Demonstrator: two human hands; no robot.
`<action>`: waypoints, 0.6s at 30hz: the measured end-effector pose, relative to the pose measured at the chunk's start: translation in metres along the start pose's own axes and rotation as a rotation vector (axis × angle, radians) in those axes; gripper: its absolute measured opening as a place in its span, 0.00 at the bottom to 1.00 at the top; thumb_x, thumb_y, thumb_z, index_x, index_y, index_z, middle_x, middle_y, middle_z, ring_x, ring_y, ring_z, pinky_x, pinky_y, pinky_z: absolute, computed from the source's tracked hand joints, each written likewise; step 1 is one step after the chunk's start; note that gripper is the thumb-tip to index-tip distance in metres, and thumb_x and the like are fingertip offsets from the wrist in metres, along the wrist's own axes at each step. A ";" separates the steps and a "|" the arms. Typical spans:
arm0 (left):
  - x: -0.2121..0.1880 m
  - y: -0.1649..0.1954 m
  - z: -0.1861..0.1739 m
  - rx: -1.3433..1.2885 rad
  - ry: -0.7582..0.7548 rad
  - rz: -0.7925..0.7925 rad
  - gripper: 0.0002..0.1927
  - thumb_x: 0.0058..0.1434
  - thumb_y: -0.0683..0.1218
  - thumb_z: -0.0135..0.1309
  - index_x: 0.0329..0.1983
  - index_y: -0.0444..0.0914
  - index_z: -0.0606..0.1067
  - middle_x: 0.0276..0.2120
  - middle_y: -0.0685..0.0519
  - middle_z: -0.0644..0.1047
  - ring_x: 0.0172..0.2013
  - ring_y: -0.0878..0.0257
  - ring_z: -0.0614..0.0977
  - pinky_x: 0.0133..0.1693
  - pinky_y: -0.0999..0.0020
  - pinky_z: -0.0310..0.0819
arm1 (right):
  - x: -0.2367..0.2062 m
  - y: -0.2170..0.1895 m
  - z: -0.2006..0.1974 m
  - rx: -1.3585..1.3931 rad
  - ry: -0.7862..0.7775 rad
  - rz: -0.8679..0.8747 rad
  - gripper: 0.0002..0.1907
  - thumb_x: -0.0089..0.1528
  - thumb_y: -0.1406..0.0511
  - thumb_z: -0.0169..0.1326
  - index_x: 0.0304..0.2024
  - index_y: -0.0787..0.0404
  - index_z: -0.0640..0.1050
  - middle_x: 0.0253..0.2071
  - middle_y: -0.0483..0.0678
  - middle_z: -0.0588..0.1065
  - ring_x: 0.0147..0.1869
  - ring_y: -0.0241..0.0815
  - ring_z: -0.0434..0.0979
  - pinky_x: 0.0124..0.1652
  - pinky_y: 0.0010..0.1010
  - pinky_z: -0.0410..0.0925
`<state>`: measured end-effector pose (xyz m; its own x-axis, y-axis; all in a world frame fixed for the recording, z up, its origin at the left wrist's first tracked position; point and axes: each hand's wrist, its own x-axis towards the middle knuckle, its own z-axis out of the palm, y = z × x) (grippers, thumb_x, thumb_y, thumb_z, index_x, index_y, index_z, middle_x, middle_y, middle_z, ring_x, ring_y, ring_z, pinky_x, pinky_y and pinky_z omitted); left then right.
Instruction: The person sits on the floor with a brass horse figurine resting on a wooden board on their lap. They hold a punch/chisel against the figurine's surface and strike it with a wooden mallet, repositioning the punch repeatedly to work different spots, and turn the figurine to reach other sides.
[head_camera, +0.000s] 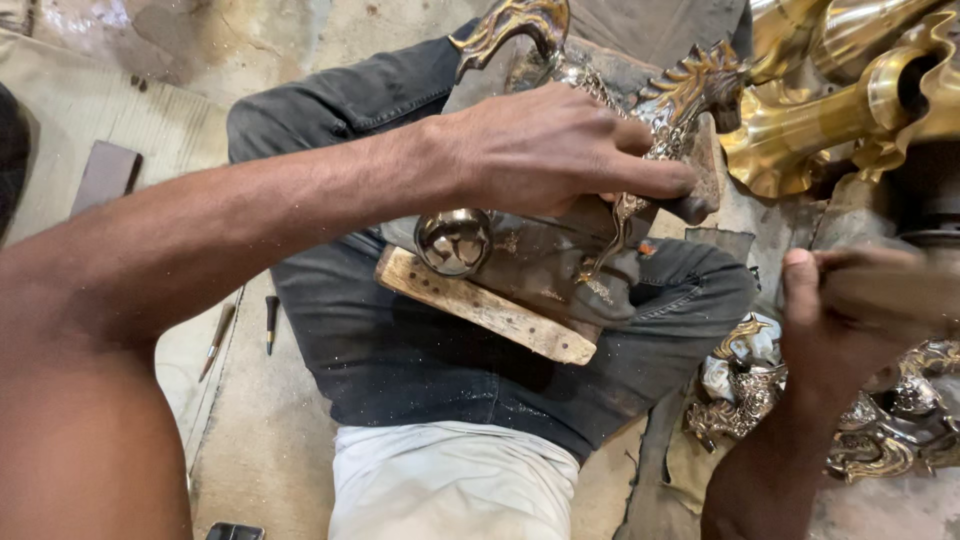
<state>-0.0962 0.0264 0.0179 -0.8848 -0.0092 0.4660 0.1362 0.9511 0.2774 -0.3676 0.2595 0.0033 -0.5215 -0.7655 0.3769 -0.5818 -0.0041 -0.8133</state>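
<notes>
Head view: left hand (560, 150) clamped over ornate brass casting (690, 95), pinning it steady on wooden block (480, 305) across lap. Right hand (850, 310) blurred, fist closed around tool, kind unclear. Polished brass pieces (850, 100) piled beside.

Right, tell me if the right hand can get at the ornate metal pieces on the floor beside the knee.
Probably yes. The right hand, blurred and closed around something I cannot make out, is just above the ornate metal pieces, with nothing between them. The left hand grips the brass casting on the lap, out of the way.
</notes>
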 end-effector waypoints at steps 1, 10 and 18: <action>0.000 -0.001 0.000 0.016 -0.022 -0.001 0.29 0.65 0.48 0.60 0.67 0.50 0.64 0.37 0.47 0.79 0.32 0.46 0.83 0.29 0.49 0.76 | 0.002 -0.003 -0.002 -0.220 -0.005 -0.201 0.15 0.66 0.78 0.64 0.48 0.64 0.72 0.40 0.48 0.74 0.38 0.39 0.78 0.41 0.29 0.74; -0.001 0.002 0.005 -0.044 0.043 -0.027 0.34 0.60 0.45 0.61 0.69 0.50 0.62 0.38 0.47 0.78 0.31 0.46 0.84 0.29 0.49 0.78 | 0.010 -0.037 0.004 -0.424 -0.068 -0.445 0.16 0.65 0.79 0.65 0.28 0.65 0.73 0.39 0.54 0.76 0.46 0.46 0.77 0.51 0.36 0.71; -0.003 -0.002 0.006 -0.081 0.071 0.034 0.36 0.59 0.45 0.62 0.69 0.49 0.62 0.39 0.46 0.78 0.32 0.46 0.83 0.29 0.48 0.76 | 0.011 -0.011 -0.017 -0.532 -0.067 -0.382 0.12 0.59 0.79 0.64 0.41 0.66 0.76 0.41 0.52 0.75 0.44 0.42 0.78 0.48 0.31 0.74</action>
<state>-0.0961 0.0262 0.0112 -0.8455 -0.0016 0.5339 0.2040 0.9231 0.3259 -0.3775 0.2618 0.0240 -0.1871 -0.8115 0.5536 -0.9565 0.0220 -0.2910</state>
